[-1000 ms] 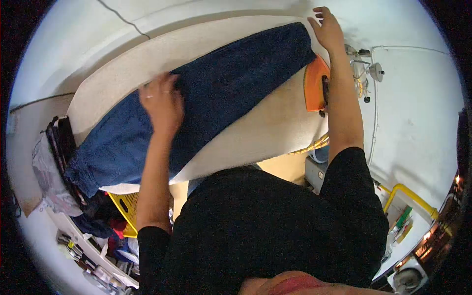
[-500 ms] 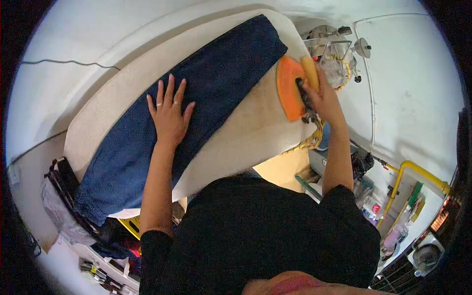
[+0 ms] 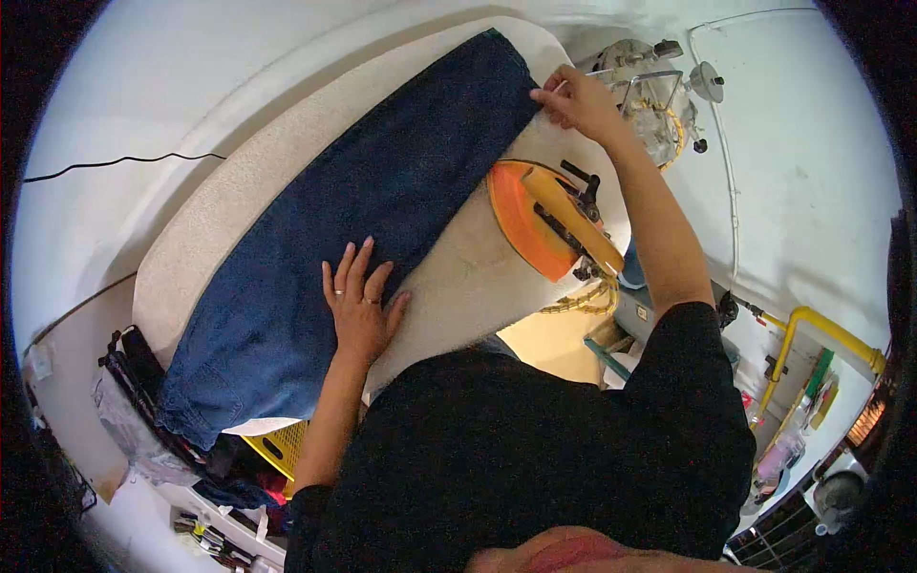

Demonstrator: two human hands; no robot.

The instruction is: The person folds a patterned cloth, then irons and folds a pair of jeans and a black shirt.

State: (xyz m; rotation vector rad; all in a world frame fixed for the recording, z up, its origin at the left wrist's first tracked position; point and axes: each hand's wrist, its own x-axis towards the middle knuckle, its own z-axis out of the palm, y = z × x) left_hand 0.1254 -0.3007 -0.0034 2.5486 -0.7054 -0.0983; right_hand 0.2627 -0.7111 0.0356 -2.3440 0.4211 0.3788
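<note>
A pair of dark blue jeans [image 3: 382,162] lies folded lengthwise along a pale padded ironing board [image 3: 449,277], with the waist end at the lower left. My left hand [image 3: 360,310] rests with fingers spread on the near edge of the jeans, about halfway down. At the far end, my right hand [image 3: 576,103] pinches the hem corner between thumb and fingers. An orange iron [image 3: 535,224] with a tan handle sits on the board's cover, to the right of the jeans and apart from both hands.
Behind the board's right end is a metal tank with valves [image 3: 650,124]. A yellow coiled hose [image 3: 597,298] hangs by the iron. Below the board are a yellow basket [image 3: 282,447] and dark clothes. A yellow pipe [image 3: 831,329] runs along the right wall.
My right hand has let go of the iron, now lower and further left on the board, and taken the hem corner. My left hand has slid toward me along the jeans.
</note>
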